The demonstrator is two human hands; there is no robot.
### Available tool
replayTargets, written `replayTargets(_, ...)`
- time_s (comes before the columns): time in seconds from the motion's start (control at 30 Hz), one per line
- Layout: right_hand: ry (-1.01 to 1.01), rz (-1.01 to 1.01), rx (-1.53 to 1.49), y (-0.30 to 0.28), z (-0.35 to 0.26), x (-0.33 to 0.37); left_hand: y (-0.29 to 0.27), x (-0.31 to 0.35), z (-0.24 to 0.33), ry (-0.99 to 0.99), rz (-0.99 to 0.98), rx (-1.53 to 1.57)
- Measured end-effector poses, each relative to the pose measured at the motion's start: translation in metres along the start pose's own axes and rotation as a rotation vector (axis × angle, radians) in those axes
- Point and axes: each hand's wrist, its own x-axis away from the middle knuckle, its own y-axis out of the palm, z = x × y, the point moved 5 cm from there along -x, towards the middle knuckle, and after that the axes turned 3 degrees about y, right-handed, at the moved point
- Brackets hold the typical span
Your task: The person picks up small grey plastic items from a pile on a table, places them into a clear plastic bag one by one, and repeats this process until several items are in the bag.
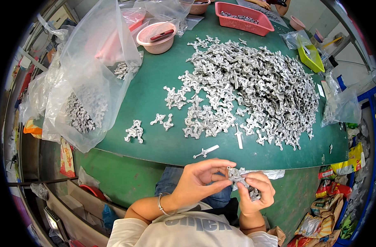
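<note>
My left hand [198,181], with a metal bangle on its wrist, is closed in a pinch at the left side of a small grey metal casting [236,175]. My right hand [262,190] grips the same casting from the right, along with more castings [254,192] bunched under its fingers. Both hands are in front of the table's near edge, above my lap. On the green table [163,142] just beyond lie two sword-shaped metal pieces, one flat [206,151] and one pointing away [239,136]. Small groups of castings [134,131] lie to the left.
A large heap of grey castings [274,82] covers the table's middle and right. Clear plastic bags [93,74] holding castings stand at left. Farther back are a pink basket [155,47] with a red-handled tool, a red tray [254,26] and a yellow-green basket [313,59]. Another person's arm [262,4] shows at the far edge.
</note>
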Motion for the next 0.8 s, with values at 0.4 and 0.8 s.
replayTargets(0.4, 0.033, 0.036, 0.033, 0.006, 0.003, 0.005, -0.002, 0.001, 0.001, 0.05, -0.007, -0.042)
replayTargets(0.8, 0.205, -0.064, 0.091, 0.008, 0.01, 0.002, -0.014, -0.005, -0.009, 0.03, 0.082, -0.144)
